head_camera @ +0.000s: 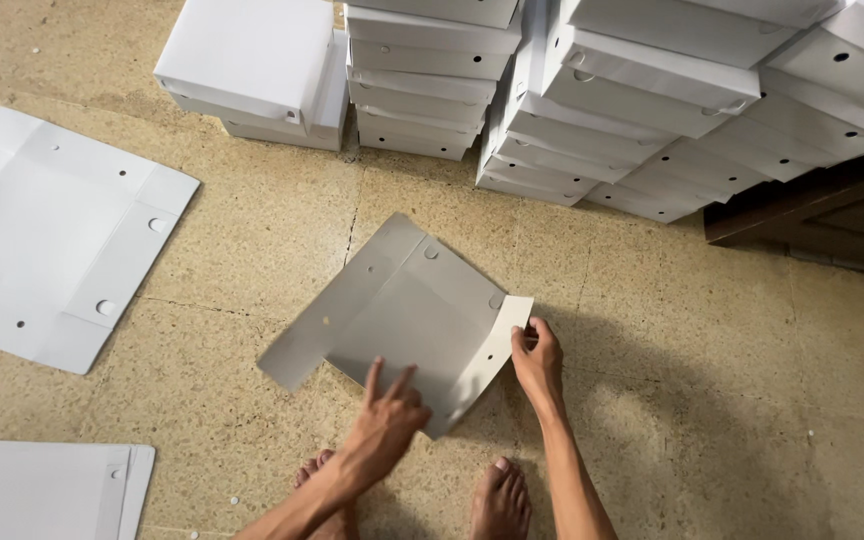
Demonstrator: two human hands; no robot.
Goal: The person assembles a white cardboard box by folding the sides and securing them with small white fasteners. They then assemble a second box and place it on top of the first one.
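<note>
The right hand (537, 352) reached forward from a straight forearm, its fingers curled and pinching the raised side flap of a flat grey card blank (402, 310), folding that flap up from the floor. The left hand (388, 415) came in from the lower left with the wrist bent, grasping nothing: two fingers were spread and pressed on the near part of the blank, the others loosely curled. The blank lay on the speckled floor (672, 400) just ahead of the person's bare feet (500, 500), turned at an angle, with small round holes in its panels.

Well to the left, a larger white blank (42, 240) lay open and flat, and another white sheet (42, 490) lay at the lower left corner of the view. Along the far side, stacks of made-up white boxes (572, 90) stood in leaning piles, with a separate short stack (252, 70) to their left. A dark wooden piece (822, 220) lay beneath the rightmost boxes.
</note>
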